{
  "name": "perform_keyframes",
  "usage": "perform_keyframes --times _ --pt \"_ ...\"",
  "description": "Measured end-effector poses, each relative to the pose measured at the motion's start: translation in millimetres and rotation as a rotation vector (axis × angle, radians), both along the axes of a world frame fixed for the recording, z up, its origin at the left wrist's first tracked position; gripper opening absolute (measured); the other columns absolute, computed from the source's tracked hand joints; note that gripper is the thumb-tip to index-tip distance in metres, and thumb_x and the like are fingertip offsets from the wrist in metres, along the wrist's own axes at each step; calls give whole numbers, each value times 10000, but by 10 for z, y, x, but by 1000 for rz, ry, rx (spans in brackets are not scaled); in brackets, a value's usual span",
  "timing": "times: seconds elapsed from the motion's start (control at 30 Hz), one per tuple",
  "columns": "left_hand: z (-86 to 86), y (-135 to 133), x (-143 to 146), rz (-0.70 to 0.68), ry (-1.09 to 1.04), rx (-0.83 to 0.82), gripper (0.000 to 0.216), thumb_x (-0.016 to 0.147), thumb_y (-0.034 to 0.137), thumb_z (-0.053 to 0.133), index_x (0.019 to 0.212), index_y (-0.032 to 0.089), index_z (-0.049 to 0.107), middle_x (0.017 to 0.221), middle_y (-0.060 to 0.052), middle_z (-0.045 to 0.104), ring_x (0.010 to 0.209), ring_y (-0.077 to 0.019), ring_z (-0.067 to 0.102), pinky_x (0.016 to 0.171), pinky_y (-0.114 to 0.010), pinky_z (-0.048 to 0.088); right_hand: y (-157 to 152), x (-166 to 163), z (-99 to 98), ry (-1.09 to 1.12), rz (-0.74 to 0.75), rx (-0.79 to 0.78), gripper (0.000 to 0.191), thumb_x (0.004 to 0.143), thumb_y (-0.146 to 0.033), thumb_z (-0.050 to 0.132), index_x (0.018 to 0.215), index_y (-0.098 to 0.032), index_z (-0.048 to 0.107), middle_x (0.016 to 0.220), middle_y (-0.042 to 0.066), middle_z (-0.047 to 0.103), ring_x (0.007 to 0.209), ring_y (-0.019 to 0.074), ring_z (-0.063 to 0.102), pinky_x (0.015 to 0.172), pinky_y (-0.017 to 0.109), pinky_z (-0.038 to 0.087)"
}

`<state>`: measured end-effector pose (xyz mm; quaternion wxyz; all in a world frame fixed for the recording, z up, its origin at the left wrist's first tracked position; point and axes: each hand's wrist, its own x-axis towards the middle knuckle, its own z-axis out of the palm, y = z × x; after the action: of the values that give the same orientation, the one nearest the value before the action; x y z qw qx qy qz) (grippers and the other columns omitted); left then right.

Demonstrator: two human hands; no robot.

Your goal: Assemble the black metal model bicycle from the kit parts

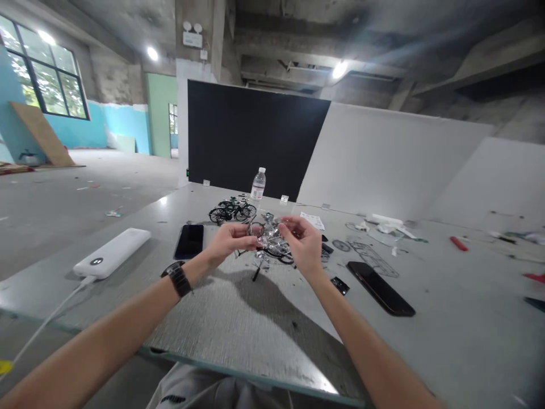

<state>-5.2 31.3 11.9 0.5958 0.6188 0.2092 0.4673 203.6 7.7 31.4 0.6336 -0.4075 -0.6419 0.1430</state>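
Note:
Both my hands are raised over the grey table [238, 318], pinching a clear plastic bag of small parts [270, 238] between them. My left hand [227, 241], with a black watch on its wrist, grips the bag's left side with closed fingers. My right hand [304, 244] holds the bag's right side, fingers curled. A small black screwdriver-like tool [256, 274] lies just below the bag. A finished miniature black bicycle model [232, 211] stands behind my hands.
A white power bank [111, 253] with a cable lies at left, a black phone [189, 241] beside it, another black phone [380, 288] at right. A water bottle [258, 186] stands at the back. Loose model parts, a wheel [340, 245] and a red tool [458, 243] lie at right.

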Motion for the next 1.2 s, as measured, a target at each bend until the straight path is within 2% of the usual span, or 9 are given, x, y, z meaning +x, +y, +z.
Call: perform_keyframes --times 0.17,0.4,0.6,0.83,1.0,1.2 --pt "-15 -44 12 26 7 46 318 799 356 829 1012 126 777 983 -124 799 883 -219 762 834 -357 598 11 98 28 43 2 33 307 811 -443 786 980 -194 723 790 45 733 689 176 669 635 302 546" --pt "-15 -57 41 121 33 82 256 808 374 806 897 135 787 894 -106 800 814 -199 752 760 -327 603 -7 86 26 58 10 58 265 814 -406 793 966 -203 716 818 50 736 747 194 695 694 334 585" --pt "11 -81 41 184 77 120 196 809 346 801 759 158 780 765 -78 777 717 -173 716 655 -275 556 -24 93 24 50 27 50 258 821 -402 789 977 -207 721 822 48 732 743 191 695 679 330 601" --pt "-5 -84 17 222 76 162 174 820 339 786 783 170 784 768 -69 767 657 -147 660 576 -244 508 -91 49 58 5 25 49 231 847 -379 770 989 -204 726 827 47 726 714 179 679 658 324 590" --pt "-38 -61 9 203 61 175 225 860 385 733 860 173 808 882 -104 796 707 -171 690 577 -256 534 -58 63 46 35 15 57 249 832 -396 781 978 -204 721 826 52 729 726 190 685 652 329 589" --pt "-44 -52 13 205 39 151 322 893 439 669 831 154 804 852 -132 798 730 -201 715 561 -269 550 -23 102 22 49 4 73 239 831 -401 784 972 -216 729 803 42 724 722 188 687 638 320 584"
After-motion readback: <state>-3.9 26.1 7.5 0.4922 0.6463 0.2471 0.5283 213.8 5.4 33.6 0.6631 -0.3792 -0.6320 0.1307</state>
